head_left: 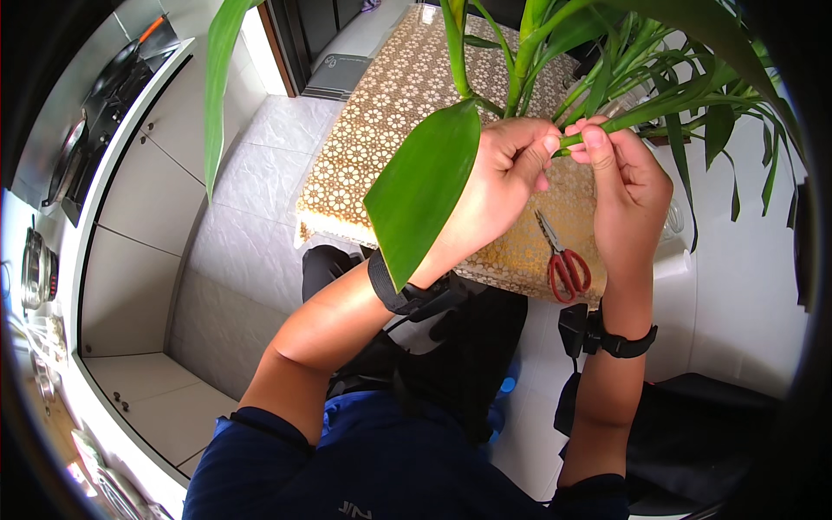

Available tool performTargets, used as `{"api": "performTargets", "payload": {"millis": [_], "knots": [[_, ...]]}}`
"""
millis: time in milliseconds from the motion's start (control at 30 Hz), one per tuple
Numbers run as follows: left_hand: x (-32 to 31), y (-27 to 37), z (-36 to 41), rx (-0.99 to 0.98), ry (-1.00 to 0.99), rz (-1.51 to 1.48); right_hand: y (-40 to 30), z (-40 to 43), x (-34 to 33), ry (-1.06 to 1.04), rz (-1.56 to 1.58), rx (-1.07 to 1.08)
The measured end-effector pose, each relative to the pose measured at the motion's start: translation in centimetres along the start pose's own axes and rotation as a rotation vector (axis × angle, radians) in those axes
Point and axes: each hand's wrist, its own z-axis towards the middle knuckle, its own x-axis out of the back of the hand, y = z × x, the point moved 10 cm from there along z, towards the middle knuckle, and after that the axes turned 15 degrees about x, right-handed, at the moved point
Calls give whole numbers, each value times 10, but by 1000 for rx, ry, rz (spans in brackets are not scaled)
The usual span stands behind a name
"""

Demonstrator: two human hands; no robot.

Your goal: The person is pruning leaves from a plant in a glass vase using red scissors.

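Near the table's right side, my left hand [513,162] pinches the end of a green plant stem [572,138] between thumb and fingers. Just to its right, my right hand [624,175] grips the same stem, thumb on top. A broad green leaf [429,188] with a cut-looking lower edge hangs over my left hand and wrist. Below the hands, scissors with red handles [567,270] lie on the flower-patterned tablecloth [370,136], their blades pointing up and slightly left. More upright green stalks [517,71] rise beyond my left hand.
Long narrow leaves [718,130] spread over the upper right. A clear glass vessel [675,218] is partly hidden beside my right wrist. At the left runs a kitchen counter [91,247] with pans and a stove. A black bag-like thing [702,442] lies at the lower right.
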Motion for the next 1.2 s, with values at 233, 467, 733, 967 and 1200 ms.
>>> {"api": "performTargets", "payload": {"millis": [233,467,733,967,1200], "knots": [[-2,-6,1,135,2,-5,1,0,0,-6,1,-24],[-2,-9,3,180,67,-10,3,-1,1,-26,-9,-21],[2,-6,-3,-118,239,299,2,-4,1,-16,16,0],[-3,-15,-4,105,32,-126,2,-3,2,-5,5,0],[2,-29,-31,109,38,-16,10,-5,0,22,90,-64]]}}
